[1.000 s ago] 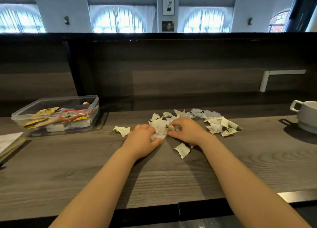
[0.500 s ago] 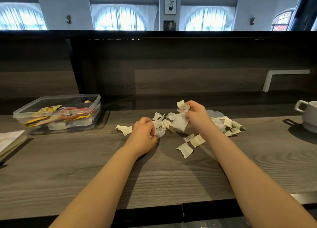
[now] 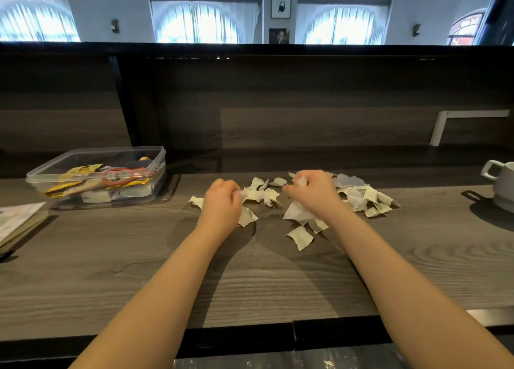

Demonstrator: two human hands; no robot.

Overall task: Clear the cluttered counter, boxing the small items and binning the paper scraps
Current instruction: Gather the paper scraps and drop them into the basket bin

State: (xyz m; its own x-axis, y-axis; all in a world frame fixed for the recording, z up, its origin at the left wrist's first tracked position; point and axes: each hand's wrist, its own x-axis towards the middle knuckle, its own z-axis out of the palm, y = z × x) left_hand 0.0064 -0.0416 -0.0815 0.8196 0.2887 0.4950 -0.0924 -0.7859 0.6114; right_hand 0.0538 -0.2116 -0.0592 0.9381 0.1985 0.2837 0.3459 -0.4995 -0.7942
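Several torn paper scraps (image 3: 364, 197) lie scattered across the middle of the grey wooden counter (image 3: 250, 279). My left hand (image 3: 222, 204) is closed on a few scraps at the left side of the pile. My right hand (image 3: 314, 193) is closed on a bunch of scraps, with white paper sticking out above and below the fist. Loose scraps (image 3: 300, 236) lie in front of my right wrist. At the back left stands a clear plastic box (image 3: 155, 157) that holds small items, among them yellow packets and a red ring-shaped object.
A white cup (image 3: 500, 185) stands at the right edge. A book or notepad (image 3: 16, 221) lies at the far left. A tall dark wooden back panel (image 3: 278, 104) rises behind the counter. The counter's dark front edge (image 3: 292, 338) runs below my forearms.
My hands, together over the pile a second ago, have drawn apart. My right hand lifted with a bunch of scraps and moved right; several scraps dropped in front of it.
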